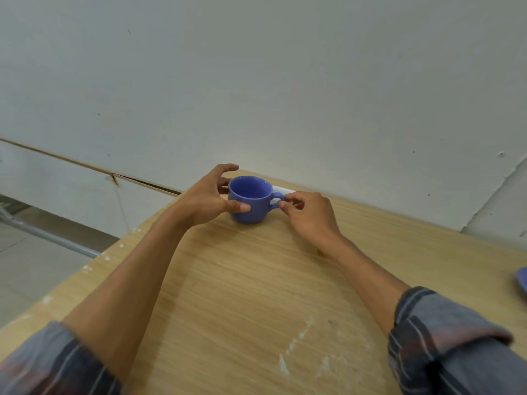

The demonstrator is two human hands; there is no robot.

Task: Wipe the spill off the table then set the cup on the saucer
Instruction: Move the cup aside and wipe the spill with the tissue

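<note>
Pale wall panels rise behind a light wood-grain table [256, 295], and our two arms reach across it from rolled plaid sleeves toward the far edge. Our blue cup [249, 198] stands upright on the bare wood near the wall, looking empty, with a white strip [281, 190] just behind it whose nature we cannot tell. Our left hand [209, 199] is spread around the cup's left side, thumb pressed to the front of the wall and fingers curled loosely behind the rim, which we judge steadies the body so it will not tip or swing. Our right hand [309, 213] is mostly closed, fingertips pinching the handle on the cup's right. At the right border a sliver of blue, likely the saucer [522, 283], sits well apart from the cup, so a carry toward us and to the right lies ahead. We see no wet spill; only dry whitish scuffs [302, 352] mark the near wood.
</note>
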